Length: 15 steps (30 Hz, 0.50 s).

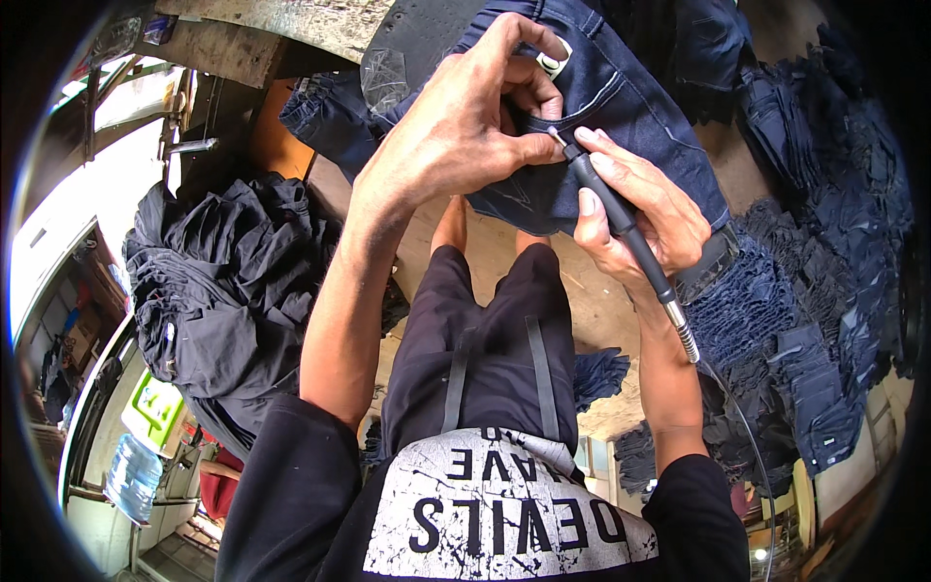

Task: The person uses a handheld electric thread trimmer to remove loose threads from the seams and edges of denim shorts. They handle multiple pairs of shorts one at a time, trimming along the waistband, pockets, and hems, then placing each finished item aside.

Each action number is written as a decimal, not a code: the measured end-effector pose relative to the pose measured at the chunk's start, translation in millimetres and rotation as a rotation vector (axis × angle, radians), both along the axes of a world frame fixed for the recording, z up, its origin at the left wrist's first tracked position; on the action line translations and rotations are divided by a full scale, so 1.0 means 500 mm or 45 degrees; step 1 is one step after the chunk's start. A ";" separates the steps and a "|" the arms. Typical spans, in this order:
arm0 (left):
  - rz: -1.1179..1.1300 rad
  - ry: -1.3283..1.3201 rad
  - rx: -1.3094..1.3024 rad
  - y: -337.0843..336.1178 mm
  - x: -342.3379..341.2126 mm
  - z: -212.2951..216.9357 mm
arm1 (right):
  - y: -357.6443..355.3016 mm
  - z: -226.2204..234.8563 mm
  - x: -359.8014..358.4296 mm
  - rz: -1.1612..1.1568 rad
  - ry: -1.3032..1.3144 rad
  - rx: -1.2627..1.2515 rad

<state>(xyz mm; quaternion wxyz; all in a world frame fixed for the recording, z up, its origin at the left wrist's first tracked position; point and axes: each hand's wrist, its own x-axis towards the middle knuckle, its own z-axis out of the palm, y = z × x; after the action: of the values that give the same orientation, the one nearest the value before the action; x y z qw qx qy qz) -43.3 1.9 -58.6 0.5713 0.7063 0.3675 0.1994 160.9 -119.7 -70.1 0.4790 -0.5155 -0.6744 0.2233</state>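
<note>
Dark blue denim jeans [635, 116] with pale stitching lie spread over a dark support in front of me. My left hand [465, 126] is closed on them, pinching a fold near a pocket-like seam. Just past its bent index finger shows a small pale tag [555, 58] on the denim. My right hand [650, 204] holds a black pen-shaped power tool [621, 218] like a pencil. The tool's thin metal tip touches or nearly touches the denim beside my left thumb; which of the two cannot be told. A spring sleeve joins its rear end to a grey cord.
A big heap of black garments [233, 301] rises at my left. Stacks of dark jeans [824, 194] stand at my right, with fringed blue cloth [742, 291] beside them. The cord [747, 427] hangs down past my right forearm. A wooden board [320, 15] lies at the far left.
</note>
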 end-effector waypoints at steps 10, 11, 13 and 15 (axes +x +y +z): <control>0.019 -0.098 -0.739 0.008 0.002 0.019 | -0.002 -0.010 -0.001 -0.049 0.057 0.019; 0.023 -0.123 -0.732 0.007 0.004 0.018 | -0.002 -0.010 0.000 -0.049 0.054 0.018; 0.032 -0.173 -0.717 0.004 0.007 0.015 | -0.002 -0.012 0.000 -0.056 0.063 0.027; 0.027 -0.212 -0.673 0.002 0.009 0.015 | -0.002 -0.013 0.000 -0.064 0.067 0.036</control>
<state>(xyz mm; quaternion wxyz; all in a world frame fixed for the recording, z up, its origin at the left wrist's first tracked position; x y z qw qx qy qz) -38.6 2.7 -51.0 0.7618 0.5101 0.3660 0.1598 161.2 -120.5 -76.5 0.5094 -0.5195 -0.6514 0.2152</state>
